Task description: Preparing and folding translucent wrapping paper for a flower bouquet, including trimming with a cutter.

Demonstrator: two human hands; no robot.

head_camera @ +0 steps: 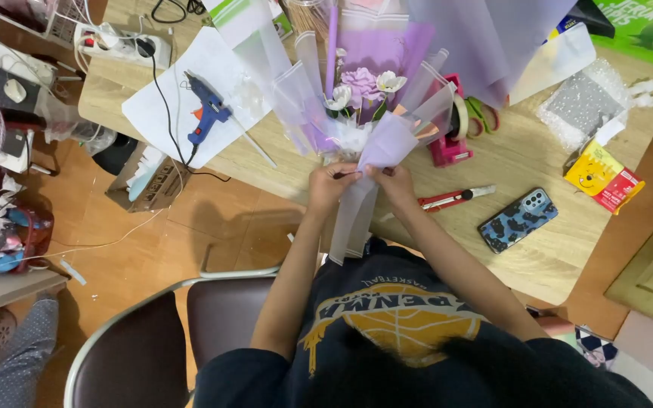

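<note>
Both hands, left hand (332, 183) and right hand (392, 181), pinch the purple-wrapped bouquet (364, 113) at centre frame. A blue glue gun (204, 111) lies upper left on the surface (508, 162).

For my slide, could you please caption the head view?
Both hands gather a lilac paper-wrapped flower bouquet above a wooden table.

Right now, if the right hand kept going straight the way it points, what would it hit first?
The right hand points up-table, so it would likely first meet the bouquet's lilac wrapping paper it is already pinching; depth is hard to judge.
</note>
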